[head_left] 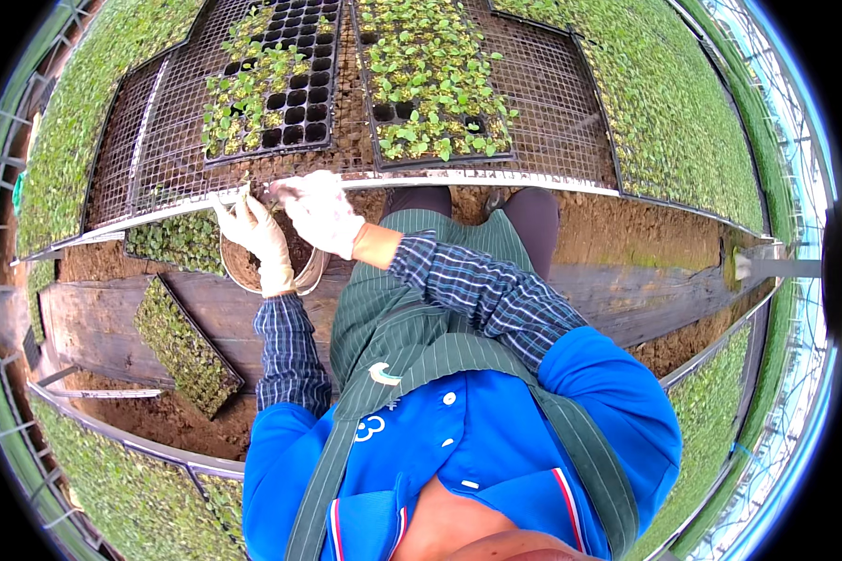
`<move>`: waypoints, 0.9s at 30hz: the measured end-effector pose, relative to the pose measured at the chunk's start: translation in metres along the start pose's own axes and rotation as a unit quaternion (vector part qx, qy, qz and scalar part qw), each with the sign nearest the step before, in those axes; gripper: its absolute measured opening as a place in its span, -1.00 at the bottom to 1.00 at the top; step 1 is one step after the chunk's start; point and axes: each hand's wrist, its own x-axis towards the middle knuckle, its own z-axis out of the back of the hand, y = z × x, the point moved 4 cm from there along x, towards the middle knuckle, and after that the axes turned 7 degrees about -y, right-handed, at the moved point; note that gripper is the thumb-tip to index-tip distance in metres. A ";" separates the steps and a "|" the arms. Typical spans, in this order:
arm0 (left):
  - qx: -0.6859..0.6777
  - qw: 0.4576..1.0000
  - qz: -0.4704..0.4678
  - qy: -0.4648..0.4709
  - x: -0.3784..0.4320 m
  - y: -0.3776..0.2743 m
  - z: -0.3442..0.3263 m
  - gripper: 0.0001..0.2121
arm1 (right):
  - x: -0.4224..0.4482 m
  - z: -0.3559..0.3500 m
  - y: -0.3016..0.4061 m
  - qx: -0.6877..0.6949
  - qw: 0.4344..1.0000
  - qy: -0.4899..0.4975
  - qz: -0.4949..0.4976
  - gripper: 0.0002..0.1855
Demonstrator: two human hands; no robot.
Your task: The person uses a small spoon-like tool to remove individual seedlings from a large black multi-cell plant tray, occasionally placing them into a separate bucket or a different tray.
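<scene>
My left hand [251, 235], in a pale glove, pinches a small seedling [245, 184] upright between thumb and fingers, just before the bench's white rim. My right hand [323, 216], gloved in white, reaches in from the right beside it. Its fingertips are blurred near the seedling's dark root end, so what they hold is unclear. Below both hands stands a round bucket [237, 270] with dark soil or debris inside, partly hidden by the gloves. Beyond them lies a black plug tray [295, 116], with seedlings on its left and bare cells on its right.
A fuller seedling tray [438, 91] sits right of it on the wire-mesh bench [172, 133]. Dense seedling trays [673, 105] line both sides. On the ground, a tray [182, 347] lies aslant at left, and another tray [179, 242] rests beside the bucket.
</scene>
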 end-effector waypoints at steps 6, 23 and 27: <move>0.219 0.974 0.060 -0.003 0.015 0.041 0.005 -0.65 | -0.001 0.109 -0.060 0.118 0.981 -0.154 -0.001 -0.77; -0.015 0.933 0.020 0.359 -0.054 -0.120 -0.131 -0.68 | -0.084 0.308 -0.248 -0.406 0.881 -0.171 -0.174 -0.75; -0.102 0.956 0.179 0.209 -0.046 -0.075 -0.134 -0.65 | 0.003 0.278 -0.186 -0.193 0.934 -0.240 -0.180 -0.78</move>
